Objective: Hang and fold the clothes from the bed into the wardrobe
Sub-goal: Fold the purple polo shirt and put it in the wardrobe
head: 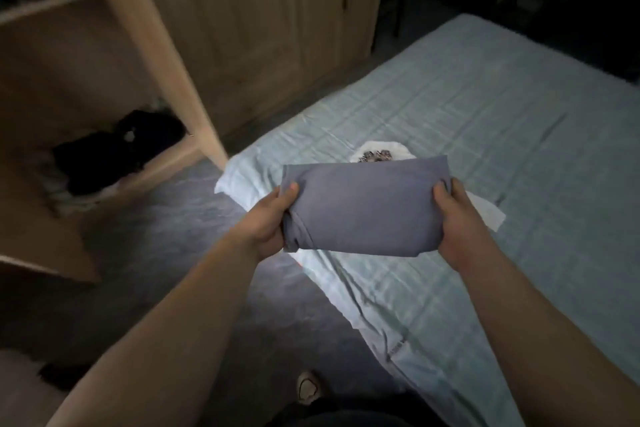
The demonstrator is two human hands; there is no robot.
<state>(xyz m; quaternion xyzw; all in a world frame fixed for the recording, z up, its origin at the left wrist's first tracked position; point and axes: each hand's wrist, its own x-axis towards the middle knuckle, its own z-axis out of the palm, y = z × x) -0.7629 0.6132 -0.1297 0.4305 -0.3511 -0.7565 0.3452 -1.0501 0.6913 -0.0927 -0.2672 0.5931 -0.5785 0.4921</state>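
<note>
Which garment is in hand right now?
The folded grey garment, gripped by left hand and right hand; the white patterned one lies on the bed, the dark clothes on the shelf.

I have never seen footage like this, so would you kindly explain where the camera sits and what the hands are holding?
There is no machine here: a person wears a wide-angle camera on the head, so this single picture looks forward and down along both forearms. The left hand and the right hand each grip one end of a folded grey-blue garment, held over the edge of the bed, which has a pale green sheet. Behind the garment, something white with a dark pattern lies on the bed; it is partly hidden, so I cannot tell what it is. On the left stands the open wardrobe, with dark clothes on a lower shelf.
</note>
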